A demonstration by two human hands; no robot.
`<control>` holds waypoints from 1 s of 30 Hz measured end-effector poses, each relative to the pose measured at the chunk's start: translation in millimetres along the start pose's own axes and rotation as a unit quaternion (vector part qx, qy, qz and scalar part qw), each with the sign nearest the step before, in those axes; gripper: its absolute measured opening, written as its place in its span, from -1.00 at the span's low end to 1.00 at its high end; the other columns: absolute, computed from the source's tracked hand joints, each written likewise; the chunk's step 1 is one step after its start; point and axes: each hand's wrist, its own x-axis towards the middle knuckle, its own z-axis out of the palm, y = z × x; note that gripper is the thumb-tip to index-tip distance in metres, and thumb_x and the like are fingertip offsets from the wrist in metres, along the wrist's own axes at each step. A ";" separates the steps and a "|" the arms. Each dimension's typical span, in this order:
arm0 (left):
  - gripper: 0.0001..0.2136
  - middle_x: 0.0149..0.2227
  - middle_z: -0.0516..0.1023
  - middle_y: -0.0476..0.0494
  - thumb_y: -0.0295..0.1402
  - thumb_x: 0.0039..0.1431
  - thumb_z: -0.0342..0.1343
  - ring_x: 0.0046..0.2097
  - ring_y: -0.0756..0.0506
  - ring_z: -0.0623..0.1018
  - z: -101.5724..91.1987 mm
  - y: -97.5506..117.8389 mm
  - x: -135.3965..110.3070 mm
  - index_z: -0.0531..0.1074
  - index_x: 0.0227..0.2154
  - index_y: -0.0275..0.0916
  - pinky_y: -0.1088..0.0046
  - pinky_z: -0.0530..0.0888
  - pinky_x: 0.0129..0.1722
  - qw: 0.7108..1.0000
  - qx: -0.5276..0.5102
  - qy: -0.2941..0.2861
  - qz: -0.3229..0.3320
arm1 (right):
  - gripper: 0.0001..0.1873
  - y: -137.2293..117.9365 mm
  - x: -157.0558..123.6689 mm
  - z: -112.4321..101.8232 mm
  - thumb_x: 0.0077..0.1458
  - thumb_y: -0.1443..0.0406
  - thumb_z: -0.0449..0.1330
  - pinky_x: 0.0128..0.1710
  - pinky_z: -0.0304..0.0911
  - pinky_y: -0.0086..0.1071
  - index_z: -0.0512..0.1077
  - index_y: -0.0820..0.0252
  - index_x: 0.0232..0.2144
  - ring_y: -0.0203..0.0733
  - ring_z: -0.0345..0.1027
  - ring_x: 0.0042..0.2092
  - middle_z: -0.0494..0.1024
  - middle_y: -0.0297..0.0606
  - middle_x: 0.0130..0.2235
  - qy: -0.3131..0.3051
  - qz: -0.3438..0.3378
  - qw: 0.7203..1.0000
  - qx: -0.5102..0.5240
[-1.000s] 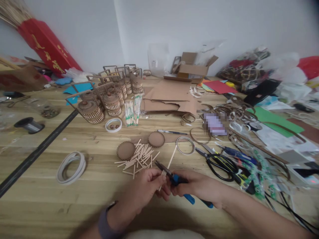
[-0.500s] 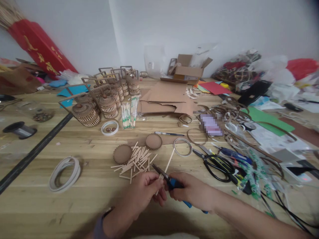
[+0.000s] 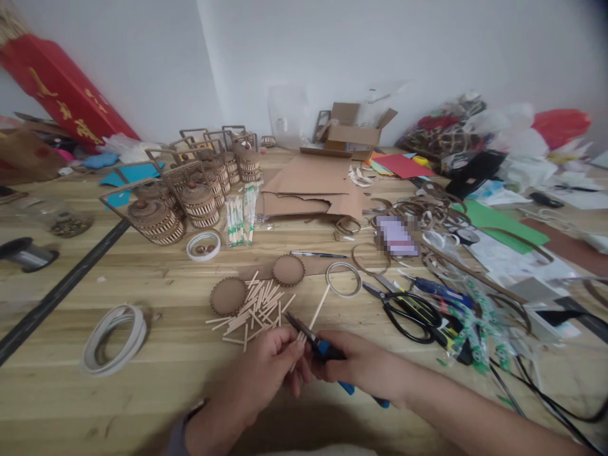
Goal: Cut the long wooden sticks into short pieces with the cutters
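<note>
Pinched in my left hand is a thin wooden stick, its free end slanting up and away. My right hand is wrapped round blue-handled pliers. The dark jaws lie against the stick close to my left fingertips; whether they have closed on it I cannot tell. Just beyond my hands is a loose pile of short cut sticks. Two round brown discs with ridged rims, one left of the pile and another behind it, lie flat on the wooden table.
Black-handled scissors and a screwdriver lie at the right, among wrappers and brown strips. Tape rings sit at the left. Small woven baskets, wrapped chopsticks and cardboard stand or lie farther back.
The whole view has shifted slightly, with the table's things now a little farther left. Both hands keep their hold on the stick and pliers, with almost no change of pose.
</note>
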 end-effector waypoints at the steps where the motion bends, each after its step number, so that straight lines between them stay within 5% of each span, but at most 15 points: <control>1: -0.59 -0.55 0.43 0.00 0.04 0.09 0.04 -0.63 0.08 0.32 -0.2 -0.2 -0.4 0.35 -0.47 -0.27 0.53 0.19 -0.59 1.000 0.003 0.001 -0.002 | -0.83 -1.1 -0.3 0.0 -0.18 0.33 0.13 -0.40 0.11 -0.47 0.41 0.18 -0.41 -0.30 0.17 -0.39 0.34 -0.41 -0.45 -0.003 0.005 1.000 0.012; 7: -0.58 -0.55 0.41 0.01 0.07 0.14 -0.03 -0.63 0.08 0.27 0.5 -2.9 -1.7 0.32 -0.48 -0.24 0.52 0.15 -0.60 0.999 0.035 0.017 0.002 | -0.82 -3.9 -1.1 0.4 -0.23 0.35 0.11 -0.39 0.08 -0.47 0.40 0.19 -0.44 -0.31 0.16 -0.39 0.33 -0.43 -0.46 -0.007 0.014 0.999 0.051; 15: -0.59 -0.56 0.39 0.02 0.03 0.19 -0.08 -0.61 0.07 0.24 2.5 -4.3 -0.2 0.32 -0.49 -0.24 0.52 0.13 -0.59 0.998 0.059 0.028 0.019 | -0.85 0.4 5.6 4.9 -0.27 0.37 0.04 -0.41 0.03 -0.44 0.30 0.15 -0.50 -0.30 0.09 -0.42 0.25 -0.46 -0.51 0.039 -0.017 0.998 -0.035; 22: -0.62 -0.54 0.38 0.04 0.01 0.21 -0.07 -0.61 0.07 0.25 -16.7 -1.7 -4.3 0.32 -0.42 -0.25 0.53 0.14 -0.58 0.996 0.059 0.065 0.036 | -0.85 4.0 -3.4 -2.5 -0.07 0.27 0.12 -0.29 0.17 -0.37 0.36 0.17 -0.37 -0.21 0.24 -0.31 0.38 -0.35 -0.38 0.049 -0.020 0.995 -0.088; 26: -0.67 -0.54 0.38 0.04 -0.05 0.24 -0.10 -0.59 0.03 0.29 -23.5 1.8 -8.1 0.30 -0.42 -0.22 0.51 0.19 -0.55 0.987 0.121 0.099 0.026 | -0.85 9.9 -5.9 -5.5 0.17 0.21 0.02 -0.31 0.24 -0.29 0.31 0.15 -0.35 -0.12 0.33 -0.32 0.44 -0.24 -0.37 0.208 -0.092 0.940 -0.256; 30: -0.68 -0.56 0.37 0.00 -0.17 0.30 -0.13 -0.51 -0.03 0.36 -14.6 3.8 -8.9 0.27 -0.53 -0.19 0.47 0.23 -0.46 0.964 0.237 0.111 0.052 | -0.82 10.7 7.8 -0.1 0.23 0.27 0.02 -0.05 0.29 -0.16 0.32 0.15 -0.13 0.02 0.36 0.03 0.43 0.03 0.04 0.288 -0.254 0.854 -0.352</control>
